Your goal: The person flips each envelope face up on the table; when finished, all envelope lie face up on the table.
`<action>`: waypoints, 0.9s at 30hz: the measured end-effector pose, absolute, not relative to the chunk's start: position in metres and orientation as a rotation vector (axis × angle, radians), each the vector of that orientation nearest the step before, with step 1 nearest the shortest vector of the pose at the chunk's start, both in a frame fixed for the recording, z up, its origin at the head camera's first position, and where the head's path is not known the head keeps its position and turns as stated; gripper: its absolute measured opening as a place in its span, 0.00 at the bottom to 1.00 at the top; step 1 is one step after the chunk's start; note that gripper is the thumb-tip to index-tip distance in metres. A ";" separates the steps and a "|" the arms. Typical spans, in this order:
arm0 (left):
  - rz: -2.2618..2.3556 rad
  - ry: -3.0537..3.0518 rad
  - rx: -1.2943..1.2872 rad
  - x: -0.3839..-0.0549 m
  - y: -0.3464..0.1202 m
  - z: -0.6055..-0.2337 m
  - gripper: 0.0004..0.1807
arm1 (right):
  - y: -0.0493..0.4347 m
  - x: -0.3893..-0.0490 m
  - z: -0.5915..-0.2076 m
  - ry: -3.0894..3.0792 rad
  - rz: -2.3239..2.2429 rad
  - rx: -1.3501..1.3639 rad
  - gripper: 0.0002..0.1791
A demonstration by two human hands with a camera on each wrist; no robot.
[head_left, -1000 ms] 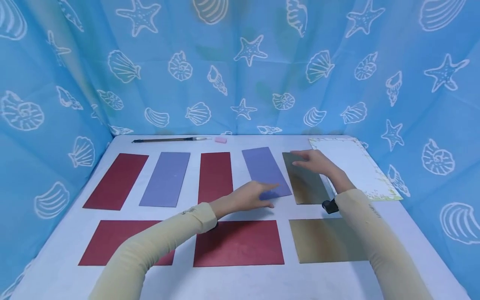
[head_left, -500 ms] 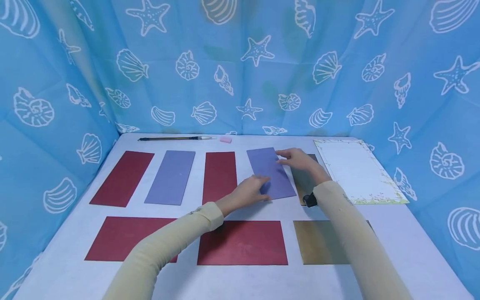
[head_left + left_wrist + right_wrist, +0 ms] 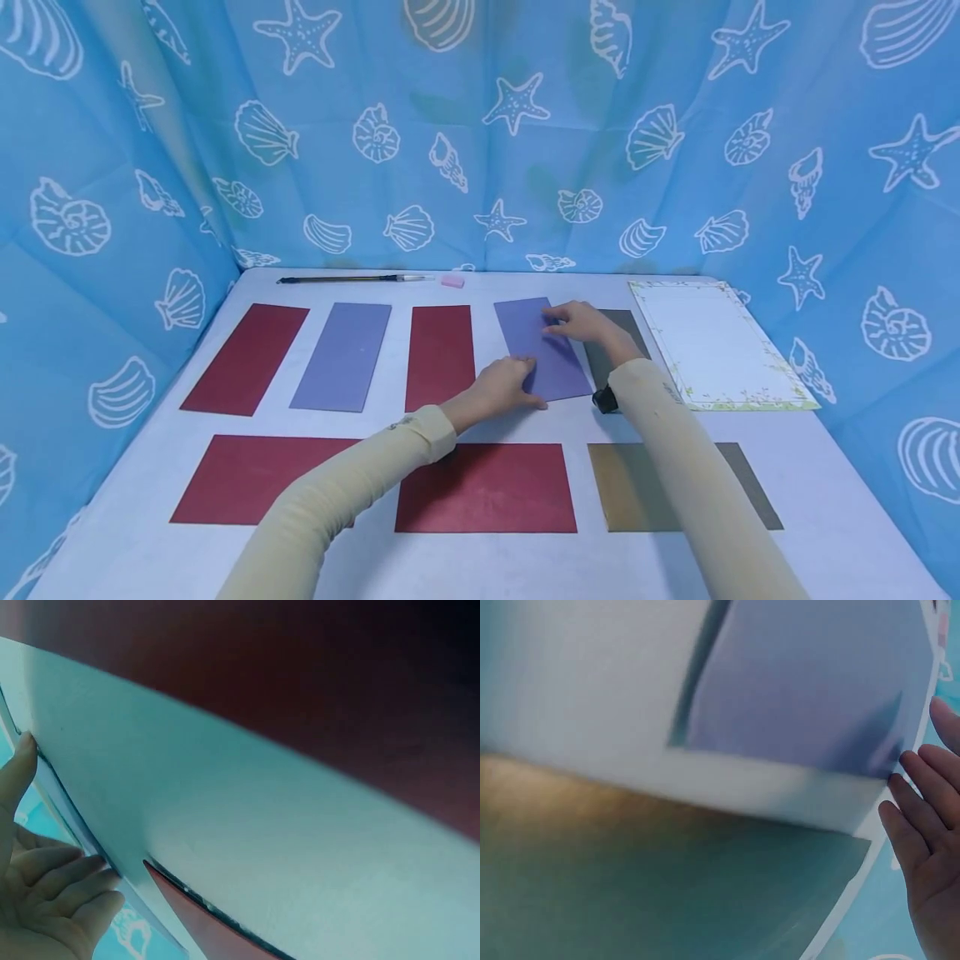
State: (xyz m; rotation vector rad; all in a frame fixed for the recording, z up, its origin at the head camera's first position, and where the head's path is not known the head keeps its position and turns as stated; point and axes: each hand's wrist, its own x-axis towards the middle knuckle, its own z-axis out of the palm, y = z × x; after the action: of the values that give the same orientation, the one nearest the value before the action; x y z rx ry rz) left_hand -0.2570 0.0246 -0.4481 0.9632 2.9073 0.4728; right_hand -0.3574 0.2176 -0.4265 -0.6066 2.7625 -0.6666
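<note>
A purple rectangular card [image 3: 558, 371] lies slightly slanted on the table, right of the middle in the head view. My left hand [image 3: 498, 387] is at its lower left corner, thumb apart from the fingers. In the left wrist view, the thumb and fingers of the left hand [image 3: 56, 900] are spread along the card's edge. Along the card's upper right side, my right hand [image 3: 581, 323] has its fingertips over the surface. The right wrist view shows the right hand [image 3: 937, 825] with extended fingers at the end of the purple card [image 3: 802, 690].
Red cards [image 3: 442, 358] and a second purple card [image 3: 341, 358] lie leftward. Olive-brown cards [image 3: 630, 492] are on the right, one under the right forearm. A brush [image 3: 345, 278] and pink eraser [image 3: 453, 282] lie at the back. A bordered white sheet [image 3: 720, 350] lies far right.
My right hand has moved left from the olive-brown card onto the purple card's edge. The left hand has drawn back slightly to the lower left corner, and the view has shifted a little.
</note>
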 end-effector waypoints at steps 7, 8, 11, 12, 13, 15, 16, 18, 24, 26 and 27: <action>0.436 2.918 0.958 -0.257 0.022 -0.443 0.26 | 0.220 -0.358 -0.427 2.750 -0.653 -0.596 0.30; 0.415 2.925 0.952 -0.256 0.022 -0.442 0.25 | 0.220 -0.357 -0.427 2.748 -0.650 -0.596 0.30; 0.325 2.954 0.945 -0.254 0.020 -0.440 0.24 | 0.220 -0.357 -0.425 2.741 -0.629 -0.605 0.29; 0.290 2.965 0.953 -0.253 0.020 -0.439 0.24 | 0.220 -0.357 -0.424 2.740 -0.623 -0.606 0.29; 0.263 2.972 0.962 -0.253 0.019 -0.438 0.23 | 0.220 -0.356 -0.423 2.741 -0.616 -0.610 0.29; 0.217 2.987 1.001 -0.251 0.017 -0.437 0.22 | 0.220 -0.355 -0.421 2.742 -0.614 -0.614 0.28; 0.199 2.992 1.024 -0.251 0.016 -0.436 0.21 | 0.220 -0.355 -0.420 2.742 -0.614 -0.618 0.28; 0.184 3.000 1.069 -0.249 0.014 -0.435 0.19 | 0.221 -0.354 -0.419 2.745 -0.626 -0.624 0.28; 0.189 3.010 1.137 -0.244 0.006 -0.436 0.20 | 0.230 -0.354 -0.424 2.729 -0.804 -0.536 0.26; 0.191 3.016 1.153 -0.242 0.004 -0.437 0.18 | 0.234 -0.354 -0.427 2.728 -0.874 -0.476 0.26; 0.194 3.018 1.160 -0.241 0.002 -0.437 0.17 | 0.236 -0.355 -0.428 2.728 -0.901 -0.451 0.26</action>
State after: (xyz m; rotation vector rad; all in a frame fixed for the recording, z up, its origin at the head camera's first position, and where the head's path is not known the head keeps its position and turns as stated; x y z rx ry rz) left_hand -0.2412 0.0023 -0.4368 1.1600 3.0180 0.1939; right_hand -0.3549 0.2362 -0.4283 -0.4514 2.7276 -0.9012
